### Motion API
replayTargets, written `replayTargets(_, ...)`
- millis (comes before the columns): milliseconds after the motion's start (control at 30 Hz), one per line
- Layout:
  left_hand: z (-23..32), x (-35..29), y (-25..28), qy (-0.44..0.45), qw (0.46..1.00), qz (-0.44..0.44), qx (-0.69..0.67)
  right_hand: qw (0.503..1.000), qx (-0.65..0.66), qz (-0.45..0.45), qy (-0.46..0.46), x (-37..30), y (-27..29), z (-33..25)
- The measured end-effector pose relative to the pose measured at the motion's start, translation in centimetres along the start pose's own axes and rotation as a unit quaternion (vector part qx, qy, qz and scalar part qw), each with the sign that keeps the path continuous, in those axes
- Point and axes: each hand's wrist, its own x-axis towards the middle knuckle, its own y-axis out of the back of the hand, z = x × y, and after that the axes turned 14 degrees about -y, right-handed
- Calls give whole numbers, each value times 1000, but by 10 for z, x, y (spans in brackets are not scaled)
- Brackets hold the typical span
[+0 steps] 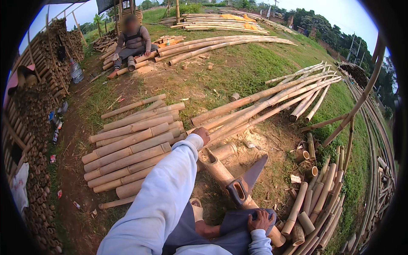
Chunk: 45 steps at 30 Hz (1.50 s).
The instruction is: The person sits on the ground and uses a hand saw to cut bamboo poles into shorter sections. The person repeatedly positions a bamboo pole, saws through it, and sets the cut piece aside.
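Note:
My left hand [201, 135] reaches forward and is closed round the near end of a long bamboo pole [238, 122]. My right hand [260, 222] lies on my right knee with its fingers apart, holding nothing. Between my legs and the poles a thick bamboo piece [221, 173] slants across the ground, with an opening cut near its far end. A handsaw [254, 173] rests against that piece, its dark handle [238, 191] towards me and its blade pointing up and away. Neither hand touches the saw.
Cut bamboo lengths [131, 144] lie stacked at the left. Short offcuts [297, 208] and bamboo posts [357, 106] stand at the right. Another person [131, 42] sits on poles at the far left, near a wall of stacked bamboo [42, 80]. Sawdust [250, 140] covers the ground ahead.

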Motion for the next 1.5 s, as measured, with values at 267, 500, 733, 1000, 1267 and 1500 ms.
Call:
replayTargets(267, 1, -6, 14, -12, 998, -68, -7, 1000, -18, 3, -3, 0, -2, 1)
replayTargets(500, -19, -9, 18, -11, 996, -83, -11, 1000, -19, -17, -9, -2, 1, -2)
replayTargets(733, -32, -14, 32, 3, 998, -58, -26, 999, -30, -26, -17, 0, 0, -4)
replayTargets(1000, -54, -27, 47, 18, 998, -58, -29, 998, -43, -36, -18, -1, -1, -5)
replayTargets(1267, -57, -29, 46, 22, 999, -18, -42, 999, -42, -19, -6, -3, -4, 1)
replayTargets(1500, -52, -30, 51, 19, 998, -47, -36, 999, -33, -13, -4, -3, -2, -1)
